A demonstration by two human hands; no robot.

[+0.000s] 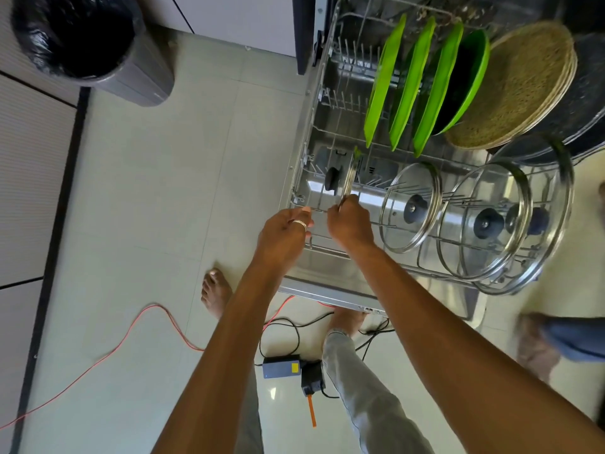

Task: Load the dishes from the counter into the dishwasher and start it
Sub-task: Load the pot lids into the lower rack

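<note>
One lower rack [304, 158], pulled out, fills 1 to 3 o'clock. At its near-left corner stands the glass lid [349, 178] being loaded, edge-on with its black knob pointing toward 9 o'clock. Right hand [350, 221] pinches the lid's metal rim from below, fingers curled on it. Left hand [284, 231] has fingers curled by the rack's front wire; can't tell if it grips.

Lid likely stiff, moderately heavy, breakable and slick on the glass. Best held by rim or knob and lowered between tines, not dropped.

Around:
- lined bin [88, 44] at 10 o'clock, well apart
- dark pan [586, 93] at 2 o'clock
- speckled plates [517, 83] leaning beside it
- four green plates [402, 83] upright in a row
- racked glass lids [409, 208] at 3 o'clock, near the right forearm, so an elbow knock is a risk
- orange cable [147, 309] and power adapter [281, 367] by the feet at 6 o'clock, a trip hazard
</note>
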